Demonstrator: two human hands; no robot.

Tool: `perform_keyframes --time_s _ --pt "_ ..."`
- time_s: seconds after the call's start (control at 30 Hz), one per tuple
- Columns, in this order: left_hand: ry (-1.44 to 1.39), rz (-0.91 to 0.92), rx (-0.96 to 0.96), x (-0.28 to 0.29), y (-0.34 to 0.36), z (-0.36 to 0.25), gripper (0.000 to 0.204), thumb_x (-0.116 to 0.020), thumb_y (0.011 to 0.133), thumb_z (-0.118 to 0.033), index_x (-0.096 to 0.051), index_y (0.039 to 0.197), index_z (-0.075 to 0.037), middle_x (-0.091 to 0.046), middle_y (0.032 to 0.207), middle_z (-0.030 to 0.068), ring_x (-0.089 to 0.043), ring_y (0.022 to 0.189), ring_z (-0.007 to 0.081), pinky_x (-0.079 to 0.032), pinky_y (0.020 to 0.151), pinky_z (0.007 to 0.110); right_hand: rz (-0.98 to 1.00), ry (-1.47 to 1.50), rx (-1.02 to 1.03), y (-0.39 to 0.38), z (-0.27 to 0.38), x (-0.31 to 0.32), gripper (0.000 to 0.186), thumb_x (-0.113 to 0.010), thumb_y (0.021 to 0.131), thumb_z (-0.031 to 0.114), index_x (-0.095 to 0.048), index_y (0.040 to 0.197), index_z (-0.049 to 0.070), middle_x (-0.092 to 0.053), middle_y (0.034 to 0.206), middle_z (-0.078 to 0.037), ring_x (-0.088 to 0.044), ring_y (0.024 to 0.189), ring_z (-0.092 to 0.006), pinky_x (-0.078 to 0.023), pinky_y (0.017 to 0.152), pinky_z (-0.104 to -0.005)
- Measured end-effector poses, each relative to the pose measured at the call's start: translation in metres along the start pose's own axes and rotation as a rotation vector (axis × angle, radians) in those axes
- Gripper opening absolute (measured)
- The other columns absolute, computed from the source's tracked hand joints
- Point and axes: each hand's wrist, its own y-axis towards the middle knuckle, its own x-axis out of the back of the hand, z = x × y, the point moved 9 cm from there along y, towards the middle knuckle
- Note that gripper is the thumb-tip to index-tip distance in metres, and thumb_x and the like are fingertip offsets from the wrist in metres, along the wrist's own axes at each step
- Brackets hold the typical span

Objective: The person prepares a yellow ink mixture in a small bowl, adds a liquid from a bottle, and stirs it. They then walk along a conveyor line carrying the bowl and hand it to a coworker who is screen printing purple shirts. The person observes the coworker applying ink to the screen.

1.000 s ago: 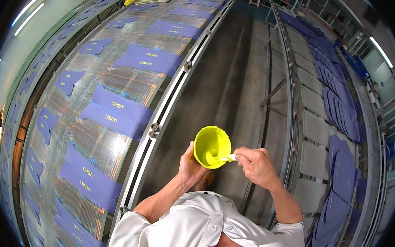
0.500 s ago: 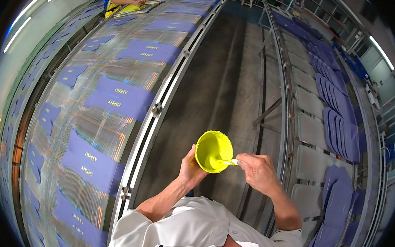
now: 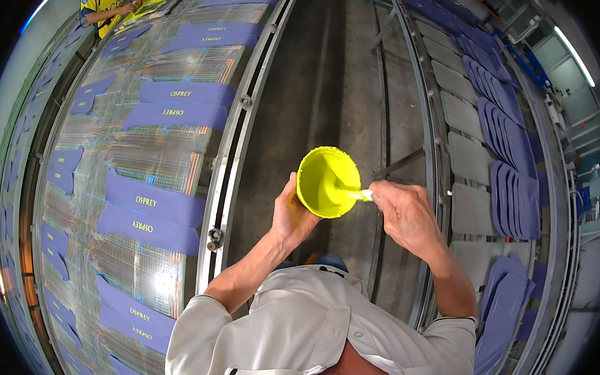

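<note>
Centre stage, the left hand (image 3: 294, 215) clasped the yellow cup (image 3: 328, 182), mouth up, seemingly steadying it for the stick (image 3: 363, 195) pinched in the right hand (image 3: 409, 216) at three o'clock! Purple sheets (image 3: 174, 217) lay flat on the desk (image 3: 164, 155) at nine, likely sparing their print (image 3: 146, 201).

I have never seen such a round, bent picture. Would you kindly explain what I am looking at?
There is no robot: you see a person's two bare hands. A fisheye camera on the person's head looks down, so straight edges seem curved.

The left hand holds a yellow-green cup, its open top facing the camera. The right hand has a stick in its grip, with the far end inside the cup.

On the left, a long table carries purple pieces with yellow lettering. On the right, more pieces overlap beside grey pads. At top left stands a co-worker in yellow.
</note>
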Motion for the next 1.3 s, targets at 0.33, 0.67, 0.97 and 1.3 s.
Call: perform_keyframes --time_s 0.33,0.67,0.97,1.3 --pt "0.003 -0.05 -0.1 -0.016 0.116 -0.038 0.049 -0.036 0.102 -0.045 -0.047 0.136 -0.012 -0.05 0.138 0.0082 -0.05 0.126 0.0259 -0.042 0.103 0.049 -0.198 -0.005 0.32 0.127 -0.071 -0.006 0.015 -0.06 0.083 -0.002 -0.062 0.097 0.0 -0.064 0.075 -0.013 -0.064 0.066 -0.0287 -0.05 0.056 -0.0375" --pt "-0.11 -0.043 -0.3 -0.046 0.205 -0.069 0.049 -0.034 0.102 -0.044 -0.049 0.135 -0.012 -0.049 0.14 0.0085 -0.046 0.129 0.0268 -0.036 0.107 0.049 0.208 0.278 0.163 0.195 -0.139 0.003 0.005 -0.059 0.086 -0.001 -0.062 0.09 -0.002 -0.063 0.07 -0.016 -0.063 0.059 -0.0319 -0.048 0.054 -0.0409" --pt "-0.139 -0.052 -0.252 -0.048 0.257 -0.128 0.05 -0.038 0.101 -0.045 -0.049 0.134 -0.009 -0.051 0.138 0.0095 -0.049 0.126 0.0275 -0.038 0.107 0.049 -0.084 -0.111 0.456 0.301 -0.136 -0.002 0.021 -0.06 0.077 -0.006 -0.063 0.094 0.005 -0.063 0.074 -0.009 -0.064 0.065 -0.0262 -0.05 0.055 -0.037" --pt "-0.106 0.001 -0.205 -0.052 0.292 -0.2 0.051 -0.035 0.102 -0.048 -0.045 0.138 -0.013 -0.046 0.141 0.0069 -0.046 0.13 0.0282 -0.039 0.103 0.054 0.204 0.478 -0.19 0.357 -0.177 -0.046 0.014 -0.055 0.09 -0.001 -0.068 0.095 -0.001 -0.064 0.069 -0.005 -0.058 0.056 -0.0087 -0.046 0.052 -0.0242"
